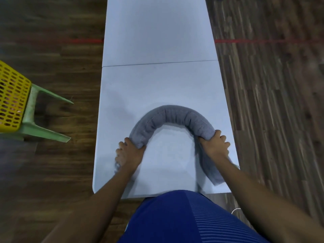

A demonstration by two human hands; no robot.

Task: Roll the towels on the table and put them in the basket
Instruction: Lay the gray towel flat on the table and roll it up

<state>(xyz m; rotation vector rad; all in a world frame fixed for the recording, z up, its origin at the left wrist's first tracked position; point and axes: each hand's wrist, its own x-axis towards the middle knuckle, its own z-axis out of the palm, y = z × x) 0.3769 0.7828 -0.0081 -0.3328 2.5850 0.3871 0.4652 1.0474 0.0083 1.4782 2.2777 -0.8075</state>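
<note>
Seen from above, a person in a blue top stands at the near end of a long, pale blue-white rectangular surface (157, 81). On it lies a grey terry-cloth towel (173, 116), rolled into a long tube and bent into an arch, its curve pointing away from the person and its two ends coming back toward them.

The left hand (129, 153) has its fingers curled around the left end of the roll, near the left edge of the surface. The right hand (216, 143) grips the right end in the same way, fingers wrapped over the top; a loose tail of cloth trails from under it toward the near right corner.

To finish this roll well, it seems wise to keep both grips firm so the layers do not slacken, tuck in the loose tail, and lift the ends together.

A yellow perforated plastic basket (12, 97) sits well apart to the left, off the surface, resting on a pale green plastic chair (35, 127) on the dark wooden floor. What it holds cannot be made out.
</note>
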